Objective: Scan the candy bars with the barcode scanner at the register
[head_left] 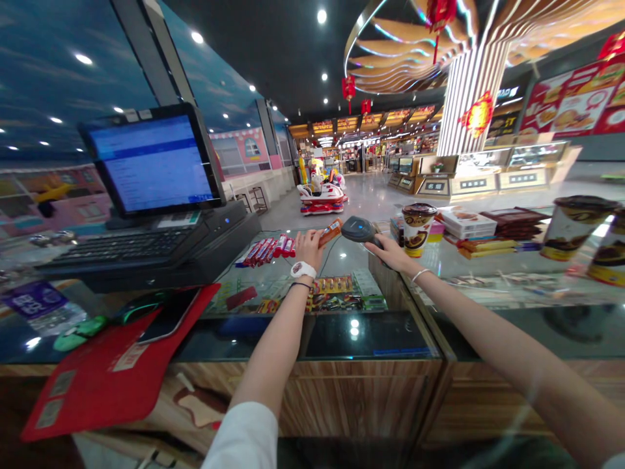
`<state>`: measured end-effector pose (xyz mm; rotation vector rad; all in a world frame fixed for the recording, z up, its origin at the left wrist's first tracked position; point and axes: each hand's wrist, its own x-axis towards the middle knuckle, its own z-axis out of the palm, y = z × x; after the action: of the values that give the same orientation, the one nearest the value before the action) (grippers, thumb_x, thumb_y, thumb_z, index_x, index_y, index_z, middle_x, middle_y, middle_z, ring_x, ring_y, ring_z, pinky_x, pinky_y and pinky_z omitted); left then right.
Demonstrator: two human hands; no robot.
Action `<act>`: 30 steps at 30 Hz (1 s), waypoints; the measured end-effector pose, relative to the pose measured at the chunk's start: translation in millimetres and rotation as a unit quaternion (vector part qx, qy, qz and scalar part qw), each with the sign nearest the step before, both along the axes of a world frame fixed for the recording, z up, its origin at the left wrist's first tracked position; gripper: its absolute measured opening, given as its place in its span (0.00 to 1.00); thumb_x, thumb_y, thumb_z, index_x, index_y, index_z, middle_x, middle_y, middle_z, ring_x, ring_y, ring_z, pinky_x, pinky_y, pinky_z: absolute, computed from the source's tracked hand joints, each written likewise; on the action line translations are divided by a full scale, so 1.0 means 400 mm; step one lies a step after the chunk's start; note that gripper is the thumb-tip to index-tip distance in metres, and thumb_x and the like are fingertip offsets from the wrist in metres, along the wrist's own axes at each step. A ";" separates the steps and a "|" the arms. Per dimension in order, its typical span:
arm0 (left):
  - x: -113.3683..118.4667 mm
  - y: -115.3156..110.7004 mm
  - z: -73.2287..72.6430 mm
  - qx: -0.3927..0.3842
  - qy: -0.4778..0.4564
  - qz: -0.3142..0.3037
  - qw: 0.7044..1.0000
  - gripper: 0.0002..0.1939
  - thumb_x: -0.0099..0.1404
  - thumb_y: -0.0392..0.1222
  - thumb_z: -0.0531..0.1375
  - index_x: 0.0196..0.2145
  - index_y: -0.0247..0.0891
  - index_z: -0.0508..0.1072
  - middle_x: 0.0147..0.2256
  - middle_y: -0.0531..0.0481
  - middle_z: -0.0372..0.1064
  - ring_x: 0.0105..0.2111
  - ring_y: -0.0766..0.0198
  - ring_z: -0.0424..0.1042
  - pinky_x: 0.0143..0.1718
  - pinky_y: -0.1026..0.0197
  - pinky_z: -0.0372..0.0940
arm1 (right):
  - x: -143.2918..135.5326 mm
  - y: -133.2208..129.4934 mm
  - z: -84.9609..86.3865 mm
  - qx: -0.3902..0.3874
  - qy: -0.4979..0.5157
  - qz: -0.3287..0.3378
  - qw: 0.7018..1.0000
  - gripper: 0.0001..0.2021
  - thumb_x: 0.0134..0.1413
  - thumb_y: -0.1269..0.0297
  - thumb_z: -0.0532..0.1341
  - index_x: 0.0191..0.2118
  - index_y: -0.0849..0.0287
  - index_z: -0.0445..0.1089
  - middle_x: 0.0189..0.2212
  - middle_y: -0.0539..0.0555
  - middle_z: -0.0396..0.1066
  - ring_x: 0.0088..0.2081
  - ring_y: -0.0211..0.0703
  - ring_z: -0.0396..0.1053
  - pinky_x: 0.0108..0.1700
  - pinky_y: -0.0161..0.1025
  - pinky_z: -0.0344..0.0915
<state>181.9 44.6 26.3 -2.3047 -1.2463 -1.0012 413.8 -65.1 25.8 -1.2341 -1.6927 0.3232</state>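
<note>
My left hand (309, 247) is closed around a small orange snack packet (331, 232), held up over the glass counter. My right hand (392, 253) grips the handle of a dark barcode scanner (359, 230). The scanner's head points left, close beside the packet, with a small blue light on top. Left of my left hand, several red and purple wrapped candy bars (266, 251) lie in a row on the glass. A brown Dove cup (417, 229) stands just beyond my right hand.
A monitor (153, 163) and black keyboard (122, 251) stand on the left. A red mat (122, 371) holds a phone (170, 314) and overhangs the counter edge. White boxes (466, 223) and more Dove cups (576, 225) sit on the right. Packets (336, 293) show beneath the glass.
</note>
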 end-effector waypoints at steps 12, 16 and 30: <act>0.000 -0.009 0.007 -0.006 0.002 -0.003 1.000 0.24 0.62 0.35 0.63 0.56 0.45 0.69 0.50 0.46 0.71 0.54 0.51 0.68 0.67 0.46 0.51 | 0.001 0.005 -0.003 -0.020 -0.006 0.005 1.000 0.24 0.55 0.38 0.55 0.34 0.58 0.65 0.25 0.49 0.65 0.32 0.44 0.65 0.34 0.39 0.63; 0.000 -0.009 0.007 -0.006 0.003 -0.002 1.000 0.24 0.62 0.36 0.63 0.56 0.44 0.70 0.50 0.46 0.71 0.53 0.51 0.69 0.67 0.46 0.50 | 0.006 0.011 -0.013 0.002 -0.020 0.010 1.000 0.23 0.56 0.41 0.57 0.39 0.59 0.68 0.31 0.53 0.70 0.36 0.47 0.67 0.39 0.42 0.66; 0.002 -0.015 0.011 0.001 -0.003 -0.005 1.000 0.21 0.64 0.35 0.60 0.55 0.44 0.70 0.50 0.45 0.72 0.53 0.51 0.69 0.66 0.45 0.51 | 0.032 0.031 -0.032 0.127 -0.156 0.089 0.975 0.21 0.54 0.67 0.60 0.55 0.58 0.69 0.49 0.61 0.70 0.53 0.53 0.68 0.57 0.53 0.65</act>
<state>182.7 38.6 30.6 -2.3092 -1.2380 -1.0137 426.5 -52.7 12.9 -0.9822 -2.0491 0.0132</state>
